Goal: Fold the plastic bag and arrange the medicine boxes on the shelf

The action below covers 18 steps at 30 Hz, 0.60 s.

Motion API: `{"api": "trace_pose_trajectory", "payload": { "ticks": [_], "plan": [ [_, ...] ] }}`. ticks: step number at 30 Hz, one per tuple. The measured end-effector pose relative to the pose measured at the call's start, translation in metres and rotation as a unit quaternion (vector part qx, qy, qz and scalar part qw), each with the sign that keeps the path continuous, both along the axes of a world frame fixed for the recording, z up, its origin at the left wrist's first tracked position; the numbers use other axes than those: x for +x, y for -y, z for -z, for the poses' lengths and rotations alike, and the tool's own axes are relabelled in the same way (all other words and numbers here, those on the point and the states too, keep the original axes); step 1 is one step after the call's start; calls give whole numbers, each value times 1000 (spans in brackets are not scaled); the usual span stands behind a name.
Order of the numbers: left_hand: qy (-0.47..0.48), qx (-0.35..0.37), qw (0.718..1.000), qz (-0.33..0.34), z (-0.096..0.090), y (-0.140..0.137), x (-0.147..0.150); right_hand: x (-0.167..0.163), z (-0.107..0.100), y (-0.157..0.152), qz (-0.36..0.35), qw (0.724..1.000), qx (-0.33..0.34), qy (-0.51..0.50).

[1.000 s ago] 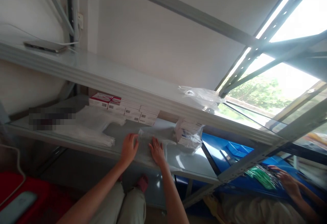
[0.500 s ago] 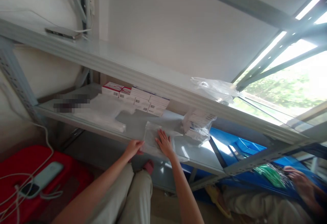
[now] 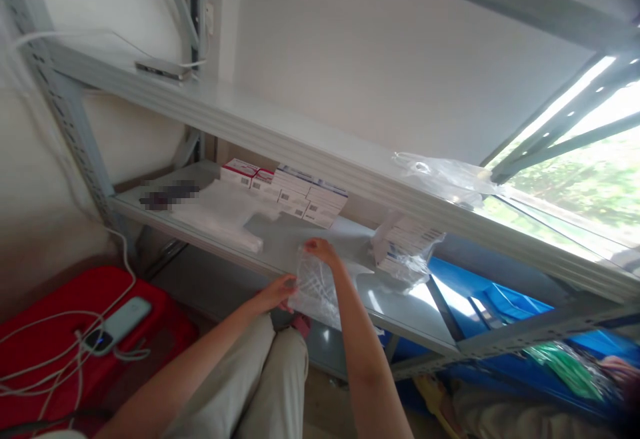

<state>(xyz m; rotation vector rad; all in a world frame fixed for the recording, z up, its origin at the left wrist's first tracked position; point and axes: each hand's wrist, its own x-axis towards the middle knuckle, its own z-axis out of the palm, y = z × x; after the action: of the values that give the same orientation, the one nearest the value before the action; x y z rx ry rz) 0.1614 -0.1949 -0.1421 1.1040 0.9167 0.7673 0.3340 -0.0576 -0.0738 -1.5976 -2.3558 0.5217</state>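
Observation:
A clear plastic bag is raised off the lower grey shelf between both hands. My right hand pinches its top edge, and my left hand grips its lower left edge near the shelf's front. The bag hangs tilted, and what is in it cannot be made out. Behind it on the shelf lie red-and-white boxes in a row and a stack of flat clear bags.
A bagged bundle of white boxes sits to the right on the shelf. A loose plastic bag lies on the upper shelf. A red case with a phone and cables is at the lower left. Blue bins stand at the right.
The bag lay flat on the shelf under my right palm; now both hands have lifted it by its edges. The view has swung left and down.

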Motion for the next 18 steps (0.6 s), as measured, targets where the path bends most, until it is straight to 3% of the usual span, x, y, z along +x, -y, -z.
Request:
{"api": "trace_pose_trajectory", "payload": {
  "ticks": [7,14,18],
  "plan": [
    [-68,35,989,-128,-12,-17,0,2,12,-5,-35,996,-14,-80],
    [-66,84,984,-145,0,-20,-4,2,6,23,-75,977,1,-199],
    [-70,106,974,-189,-1,-15,-15,-3,-6,43,-71,977,8,-203]
  ]
}}
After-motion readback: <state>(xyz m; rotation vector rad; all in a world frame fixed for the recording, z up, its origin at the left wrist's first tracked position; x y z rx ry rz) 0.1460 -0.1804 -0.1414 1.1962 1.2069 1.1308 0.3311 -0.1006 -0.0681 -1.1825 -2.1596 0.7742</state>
